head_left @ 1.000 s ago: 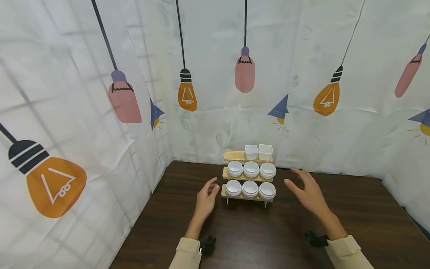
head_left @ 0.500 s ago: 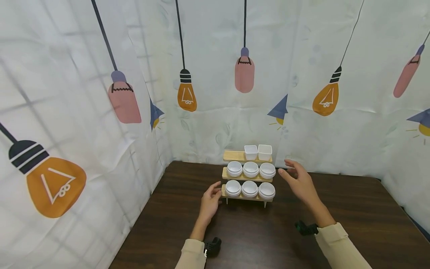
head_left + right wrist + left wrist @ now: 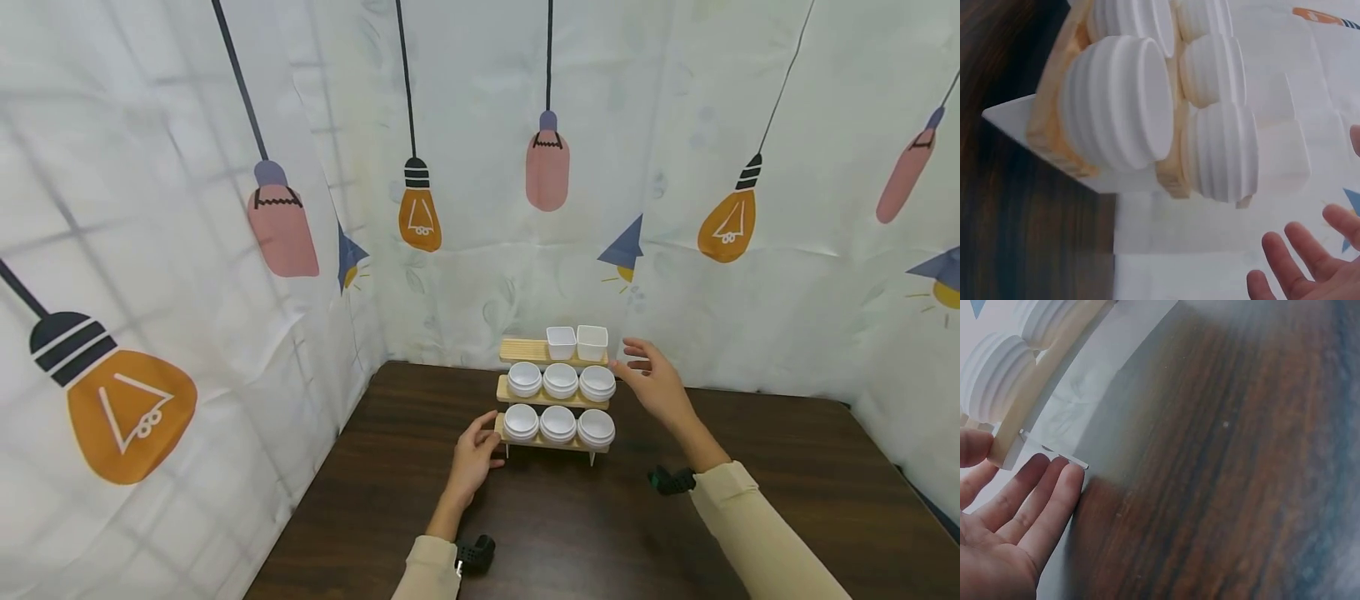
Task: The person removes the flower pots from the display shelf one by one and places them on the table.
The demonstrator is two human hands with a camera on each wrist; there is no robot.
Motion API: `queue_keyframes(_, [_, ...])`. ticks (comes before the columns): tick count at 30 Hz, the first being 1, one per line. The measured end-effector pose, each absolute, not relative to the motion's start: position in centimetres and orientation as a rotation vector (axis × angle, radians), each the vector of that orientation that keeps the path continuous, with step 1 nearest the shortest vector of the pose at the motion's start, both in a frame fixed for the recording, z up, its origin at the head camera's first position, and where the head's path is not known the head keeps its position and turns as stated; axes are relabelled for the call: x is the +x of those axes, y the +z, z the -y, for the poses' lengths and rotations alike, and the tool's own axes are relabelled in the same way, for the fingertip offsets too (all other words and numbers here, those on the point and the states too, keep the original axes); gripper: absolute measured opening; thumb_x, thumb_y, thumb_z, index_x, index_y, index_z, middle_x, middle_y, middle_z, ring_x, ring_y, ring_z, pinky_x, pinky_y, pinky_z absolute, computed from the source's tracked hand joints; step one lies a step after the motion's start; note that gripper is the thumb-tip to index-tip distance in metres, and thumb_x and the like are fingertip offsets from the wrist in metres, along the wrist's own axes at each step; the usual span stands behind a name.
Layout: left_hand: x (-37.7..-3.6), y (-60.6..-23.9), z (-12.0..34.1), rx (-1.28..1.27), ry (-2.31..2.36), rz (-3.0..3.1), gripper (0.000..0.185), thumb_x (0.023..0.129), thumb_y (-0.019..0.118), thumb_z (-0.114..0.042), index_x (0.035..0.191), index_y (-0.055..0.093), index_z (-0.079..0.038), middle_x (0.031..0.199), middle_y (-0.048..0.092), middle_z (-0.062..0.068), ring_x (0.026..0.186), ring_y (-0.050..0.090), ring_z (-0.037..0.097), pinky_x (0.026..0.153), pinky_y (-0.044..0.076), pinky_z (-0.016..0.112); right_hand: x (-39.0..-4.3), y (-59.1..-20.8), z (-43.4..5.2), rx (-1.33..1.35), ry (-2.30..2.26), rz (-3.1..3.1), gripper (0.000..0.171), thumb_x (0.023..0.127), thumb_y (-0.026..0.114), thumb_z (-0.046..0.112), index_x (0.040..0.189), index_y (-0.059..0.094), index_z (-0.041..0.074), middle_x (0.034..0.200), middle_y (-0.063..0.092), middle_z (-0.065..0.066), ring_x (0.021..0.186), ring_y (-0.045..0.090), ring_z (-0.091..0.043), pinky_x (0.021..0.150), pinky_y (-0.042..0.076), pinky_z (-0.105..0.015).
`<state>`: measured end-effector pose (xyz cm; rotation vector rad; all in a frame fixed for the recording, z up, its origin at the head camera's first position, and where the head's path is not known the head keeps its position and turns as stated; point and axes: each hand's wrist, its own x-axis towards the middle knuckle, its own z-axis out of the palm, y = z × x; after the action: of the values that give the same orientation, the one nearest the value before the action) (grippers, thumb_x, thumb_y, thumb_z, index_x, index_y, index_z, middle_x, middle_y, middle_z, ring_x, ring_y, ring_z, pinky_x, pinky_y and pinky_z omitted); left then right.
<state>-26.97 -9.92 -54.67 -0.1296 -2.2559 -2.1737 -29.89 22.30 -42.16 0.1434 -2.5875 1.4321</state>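
Note:
A three-tier wooden display rack [image 3: 552, 401] with clear side legs stands on the dark table. Round white ribbed bowls [image 3: 558, 422] fill its lower and middle tiers, and two square white bowls [image 3: 592, 342] sit at the right of the top one. My left hand [image 3: 470, 462] holds the lowest tier's left end; in the left wrist view, fingertips [image 3: 974, 447] meet the board's end while other fingers lie below it by the clear leg [image 3: 1054, 450]. Beside the rack's upper right end, my right hand [image 3: 657, 385] is raised, its fingers spread and apart from the bowls in the right wrist view.
A white curtain [image 3: 465, 283] printed with lamps hangs behind the dark wooden table [image 3: 570, 533] and along its left side. Black wrist cameras [image 3: 476, 553] sit by both cuffs. The top tier's left part shows bare slats [image 3: 522, 349].
My left hand has moved right and slightly down to the lowest tier's left end. The right hand has come left and up toward the rack's top right corner. The rack stays in place.

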Motion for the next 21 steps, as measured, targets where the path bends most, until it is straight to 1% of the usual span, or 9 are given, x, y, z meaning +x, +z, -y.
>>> queue_keyframes(3, [-27.0, -54.8, 10.0, -0.144, -2.199, 2.252, 0.045, 0.104, 0.054, -0.008, 0.150, 0.050, -0.008, 0.118, 0.068, 0.023, 0.107, 0.067, 0.037, 0.076, 0.065, 0.040, -30.6, -41.7, -22.0, 0.124, 1.478, 2.592, 0.074, 0.099, 0.062, 0.052, 0.157, 0.038, 0.013, 0.154, 0.046, -0.023, 0.136, 0.049, -0.045, 0.106, 0.048, -0.062])
queue_keyframes(6, [-27.2, -55.2, 10.1, -0.139, -2.234, 2.247, 0.046, 0.106, 0.053, -0.010, 0.152, 0.049, -0.011, 0.119, 0.067, 0.022, 0.111, 0.067, 0.036, 0.078, 0.065, 0.040, -31.3, -41.4, -21.7, 0.103, 1.509, 2.593, 0.079, 0.097, 0.063, 0.056, 0.158, 0.036, 0.013, 0.154, 0.046, -0.022, 0.138, 0.048, -0.044, 0.107, 0.047, -0.062])
queue_keyframes(13, [-27.0, -55.2, 9.8, -0.137, -2.272, 2.227, 0.046, 0.107, 0.050, -0.010, 0.153, 0.047, -0.008, 0.123, 0.065, 0.023, 0.109, 0.064, 0.026, 0.081, 0.064, 0.043, -32.7, -41.5, -21.0, 0.111, 1.615, 2.565, 0.082, 0.097, 0.067, 0.049, 0.159, 0.032, 0.009, 0.155, 0.043, -0.025, 0.140, 0.046, -0.045, 0.109, 0.047, -0.061])
queue_keyframes(15, [-27.0, -55.4, 9.8, -0.144, -2.282, 2.218, 0.046, 0.108, 0.049, -0.010, 0.153, 0.046, -0.006, 0.123, 0.064, 0.023, 0.108, 0.064, 0.026, 0.082, 0.064, 0.044, -33.0, -41.5, -20.9, 0.109, 1.642, 2.559, 0.084, 0.096, 0.069, 0.048, 0.160, 0.031, 0.009, 0.155, 0.042, -0.025, 0.141, 0.045, -0.044, 0.109, 0.046, -0.060])
queue_keyframes(21, [-27.1, -55.5, 9.8, -0.141, -2.300, 2.195, 0.046, 0.108, 0.049, -0.010, 0.153, 0.045, -0.005, 0.122, 0.064, 0.023, 0.107, 0.063, 0.025, 0.085, 0.063, 0.048, -34.2, -41.9, -20.1, 0.086, 1.711, 2.517, 0.086, 0.095, 0.070, 0.047, 0.161, 0.029, 0.009, 0.157, 0.038, -0.025, 0.142, 0.042, -0.044, 0.111, 0.046, -0.058])
